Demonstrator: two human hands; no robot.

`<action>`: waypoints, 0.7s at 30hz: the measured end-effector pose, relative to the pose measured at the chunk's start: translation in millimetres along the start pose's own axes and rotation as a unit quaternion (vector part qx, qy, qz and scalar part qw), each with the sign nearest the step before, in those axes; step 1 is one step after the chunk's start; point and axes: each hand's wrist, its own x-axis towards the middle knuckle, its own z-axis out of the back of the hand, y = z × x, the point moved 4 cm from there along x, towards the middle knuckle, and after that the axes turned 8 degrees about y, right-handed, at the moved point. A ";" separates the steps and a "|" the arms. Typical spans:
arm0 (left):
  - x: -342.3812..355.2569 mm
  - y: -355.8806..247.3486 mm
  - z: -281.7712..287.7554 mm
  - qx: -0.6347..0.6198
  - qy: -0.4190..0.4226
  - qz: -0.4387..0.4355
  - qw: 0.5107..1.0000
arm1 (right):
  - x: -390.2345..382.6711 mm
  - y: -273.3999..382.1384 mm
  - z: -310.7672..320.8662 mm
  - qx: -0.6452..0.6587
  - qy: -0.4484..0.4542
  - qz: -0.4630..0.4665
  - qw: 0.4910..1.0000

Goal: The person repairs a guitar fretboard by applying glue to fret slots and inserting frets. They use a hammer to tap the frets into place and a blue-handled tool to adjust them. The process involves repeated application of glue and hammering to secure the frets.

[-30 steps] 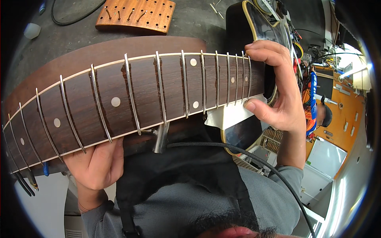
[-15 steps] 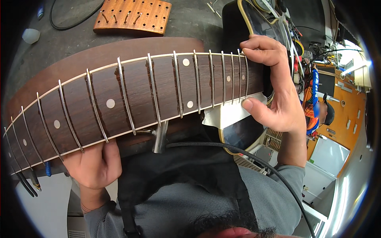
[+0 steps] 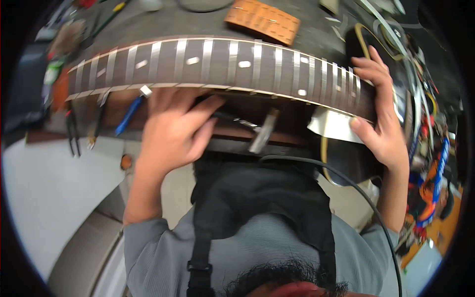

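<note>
A guitar neck with a dark fretboard [image 3: 169,63], silvery frets, pale dot inlays and light edge binding stretches across the view. My right hand [image 3: 383,111] is closed around its body end, fingers over the far edge and thumb at the near edge. By the neck's near edge is my left hand [image 3: 178,123], blurred, its back up. Its forefinger and thumb point right, apart from each other, while the other fingertips pass under the edge. A small hammer [image 3: 264,131] lies just right of it, the dark handle close to the forefinger. White paper [image 3: 334,124] sits beneath the neck near my right thumb.
A perforated wooden block [image 3: 264,21] lies beyond the neck on the dark bench. Pliers [image 3: 72,131] and a blue-handled tool [image 3: 129,113] rest at the near left edge. A black cable [image 3: 341,173] crosses at my right. The black guitar body [image 3: 349,161] is under the neck's right end.
The view has shifted left and drawn back, showing more of the bench. My left hand has come farther out from under the neck, back upward. My right hand keeps its hold.
</note>
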 end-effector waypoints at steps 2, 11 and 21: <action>-5.0 0.9 1.2 0.002 -0.013 0.000 1.000 | -2.2 5.8 -3.1 -0.003 -0.010 -0.017 1.000; -33.5 -11.0 55.3 -0.032 -0.277 -0.031 0.960 | -13.8 16.3 5.7 -0.045 -0.022 -0.022 0.999; 125.3 -142.8 24.6 0.007 -0.024 -0.281 0.959 | -16.1 12.8 2.0 -0.063 -0.061 -0.016 0.996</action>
